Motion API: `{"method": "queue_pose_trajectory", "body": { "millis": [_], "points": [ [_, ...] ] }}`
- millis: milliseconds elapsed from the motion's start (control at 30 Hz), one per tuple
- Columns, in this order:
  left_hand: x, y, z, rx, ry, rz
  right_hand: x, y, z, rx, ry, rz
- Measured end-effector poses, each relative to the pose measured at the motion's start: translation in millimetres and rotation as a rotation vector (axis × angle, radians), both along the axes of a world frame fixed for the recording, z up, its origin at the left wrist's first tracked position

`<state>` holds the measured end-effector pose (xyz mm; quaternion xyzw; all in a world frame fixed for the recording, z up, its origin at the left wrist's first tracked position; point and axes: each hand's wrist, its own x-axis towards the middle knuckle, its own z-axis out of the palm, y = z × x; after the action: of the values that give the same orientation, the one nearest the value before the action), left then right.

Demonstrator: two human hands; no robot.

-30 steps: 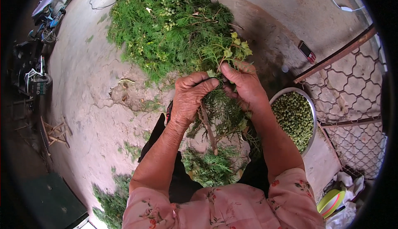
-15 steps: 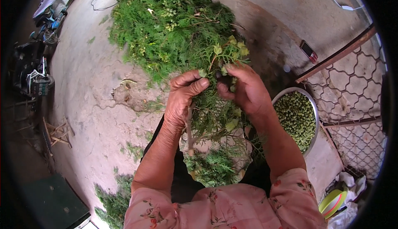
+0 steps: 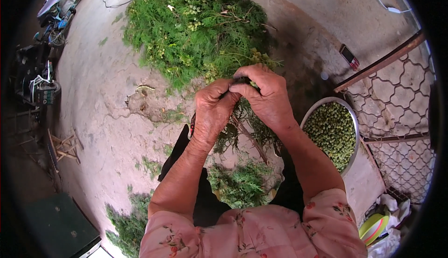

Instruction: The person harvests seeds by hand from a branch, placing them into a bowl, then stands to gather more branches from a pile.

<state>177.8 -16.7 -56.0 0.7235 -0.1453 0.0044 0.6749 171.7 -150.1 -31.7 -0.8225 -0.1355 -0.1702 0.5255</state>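
My two hands meet in front of the big heap of evergreen sprigs (image 3: 191,34). My left hand (image 3: 215,104) is closed on a leafy evergreen branch (image 3: 252,139), whose bare brown stem slants down to the right below the fingers. Pressed against it, my right hand (image 3: 267,97) is closed too, its thumb and fingers pinching by a bit of green (image 3: 253,84). That bit looks like a cone, though the fingers mostly cover it. To the right stands a round metal basin (image 3: 357,139) holding many small green cones (image 3: 329,134).
Loose sprigs lie between my legs (image 3: 242,185) and at lower left (image 3: 130,225). A mobile phone (image 3: 349,57) rests on the floor near a rusty-framed wire mesh panel (image 3: 396,85). A small wooden stool (image 3: 65,146) and toy-like vehicles (image 3: 44,87) stand at left.
My hands have come together, the right one moving left and over the branch. The branch has turned, its stem now slanting right. Yellowish-green cones seen above the fingers are now largely covered.
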Motion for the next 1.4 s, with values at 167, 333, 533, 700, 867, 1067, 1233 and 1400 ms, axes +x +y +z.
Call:
{"method": "queue_pose_trajectory", "body": {
  "millis": [167, 333, 533, 700, 867, 1067, 1233, 1400],
  "points": [
    [0, -1, 9, -0.143, 0.224, -0.022, -2, 1, 1, 0.426, 0.337, -0.018],
    [1, 2, 6, -0.448, 0.446, 0.068, -5, -11, 23, 1.09, 0.572, -0.006],
    [5, 4, 15, -0.549, 0.496, 0.084, -6, -17, 17, 1.033, 0.673, -0.025],
    [4, 1, 17, -0.59, 0.608, 0.044, -5, -16, 13, 1.118, 0.651, 0.021],
    [3, 3, 19, -0.413, 0.508, -0.008, -6, -18, 17, 0.877, 0.588, 0.02],
    [7, 0, 8, -0.425, 0.397, -0.036, -5, -10, 7, 0.246, 0.238, 0.157],
    [5, 0, 11, -0.562, 0.481, -0.017, -8, -6, 6, 0.868, 0.613, -0.068],
    [3, 4, 12, -0.684, 0.568, 0.05, -4, -14, 6, 1.003, 0.676, -0.06]
  ]
}}
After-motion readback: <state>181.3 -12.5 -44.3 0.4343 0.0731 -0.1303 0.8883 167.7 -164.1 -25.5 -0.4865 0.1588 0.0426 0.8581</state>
